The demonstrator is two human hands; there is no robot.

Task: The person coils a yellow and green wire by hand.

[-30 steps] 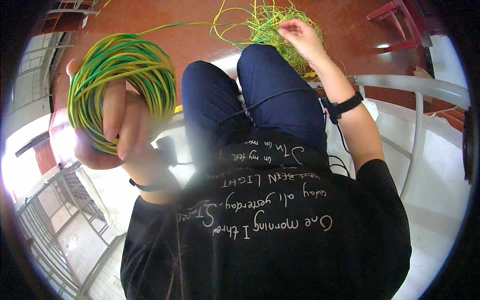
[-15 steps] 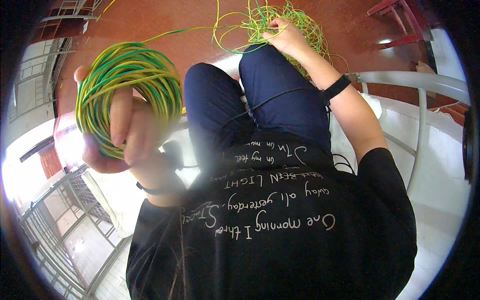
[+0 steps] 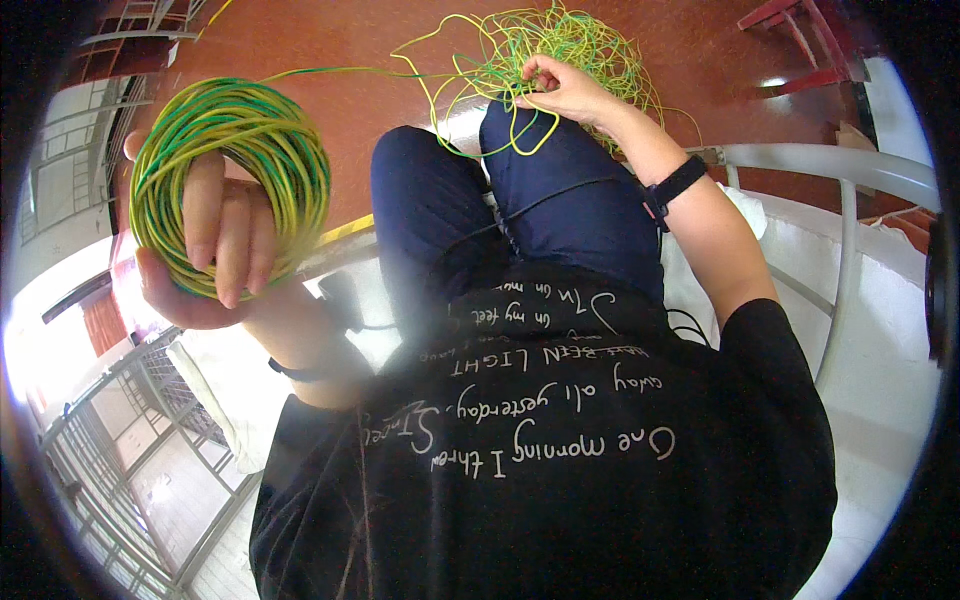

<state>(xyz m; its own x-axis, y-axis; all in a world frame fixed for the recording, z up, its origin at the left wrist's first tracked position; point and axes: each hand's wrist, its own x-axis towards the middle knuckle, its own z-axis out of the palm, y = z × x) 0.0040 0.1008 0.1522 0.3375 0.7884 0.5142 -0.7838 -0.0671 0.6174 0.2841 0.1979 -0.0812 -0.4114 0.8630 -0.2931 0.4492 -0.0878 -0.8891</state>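
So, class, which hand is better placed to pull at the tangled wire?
Probably the right hand: it's at the yellow-green wire tangle, while the left hand holds the wire coil.

The trousers (image 3: 560, 215) are navy. Left of them, the wire coil (image 3: 300, 180) mixes yellow and green; beyond them, the tangled wire (image 3: 592, 48) repeats both. Nearer than them, the black T-shirt (image 3: 560, 520) bears white lettering.

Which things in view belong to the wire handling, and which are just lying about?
In the work:
Left hand, fingers through the wire coil
Right hand, at the loops of the tangled wire on the floor side

Just around:
Red furniture frame, upper right
Grey metal rail, right
Orange curtain, far left
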